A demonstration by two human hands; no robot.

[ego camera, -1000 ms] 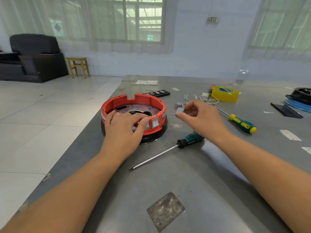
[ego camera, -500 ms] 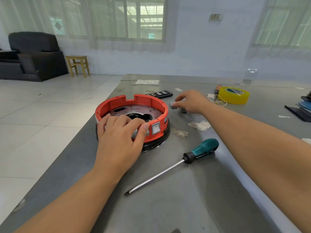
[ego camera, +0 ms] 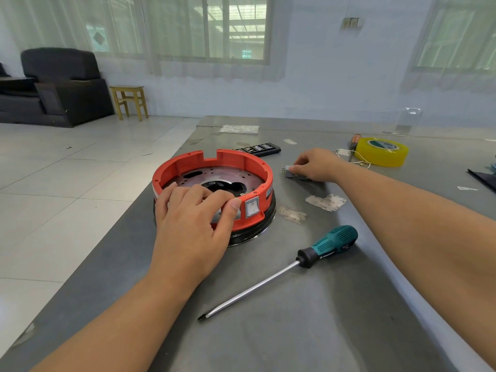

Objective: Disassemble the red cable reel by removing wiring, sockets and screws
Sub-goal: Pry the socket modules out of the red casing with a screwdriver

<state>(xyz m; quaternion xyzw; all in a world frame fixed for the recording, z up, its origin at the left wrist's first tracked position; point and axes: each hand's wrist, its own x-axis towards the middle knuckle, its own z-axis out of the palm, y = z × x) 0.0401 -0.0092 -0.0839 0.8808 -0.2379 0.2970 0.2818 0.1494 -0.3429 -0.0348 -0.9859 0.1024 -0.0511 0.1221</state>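
Left hand draped over the near rim of the red cable reel, fingers curled down over the edge into the housing, thumb pressed against the outer wall just beside the white rocker switch. Right hand stretched out past the reel, fingertips pinching a small grey socket part down at the tabletop, just right of the reel.

Reel open on top, resting on a black and chrome base near the left edge of the table; inside, a perforated metal plate with a dark central opening, nothing loose clearly visible in it.

Near the right forearm, a long screwdriver with a teal and black handle lying flat, tip pointing toward the viewer. Between reel and screwdriver, two pale scuffed patches on the grey surface. Farther back: a black remote-like strip behind the reel, a roll of yellow tape to the right, an orange-handled tool and thin loose wires touching or just beside the roll, a white sheet near the far edge.

Beyond the table, a pale tiled floor, a dark armchair, a small yellow wooden stool, and curtained windows along a pale blue wall.
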